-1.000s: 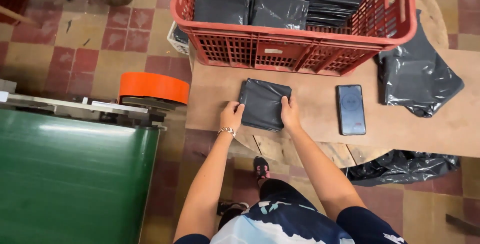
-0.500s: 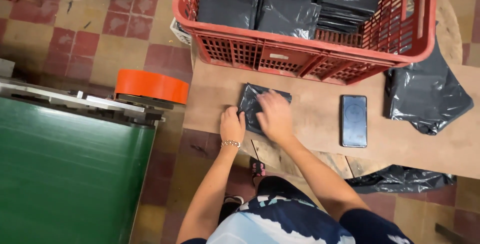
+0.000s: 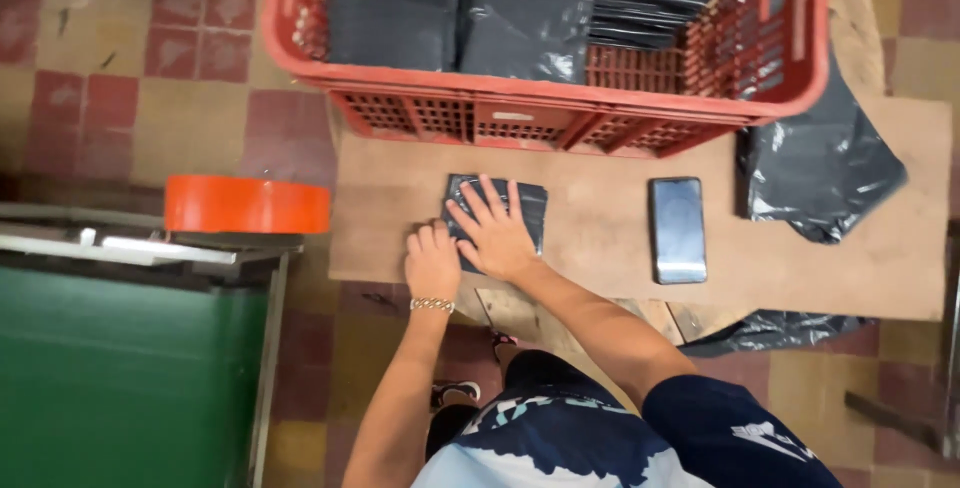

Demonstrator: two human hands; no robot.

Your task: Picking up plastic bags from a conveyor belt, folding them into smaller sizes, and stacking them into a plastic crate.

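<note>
Right hand point(image 3: 497, 238) now flat atop folded black bag point(image 3: 520, 206); left hand point(image 3: 432, 264) beside.

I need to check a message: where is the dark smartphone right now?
In the head view, the flat dark smartphone lies on the brown board, right of the right hand, below the red plastic crate.

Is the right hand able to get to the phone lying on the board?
Probably yes. The right hand presses flat on the folded black bag, and only bare board lies between it and the phone.
</note>
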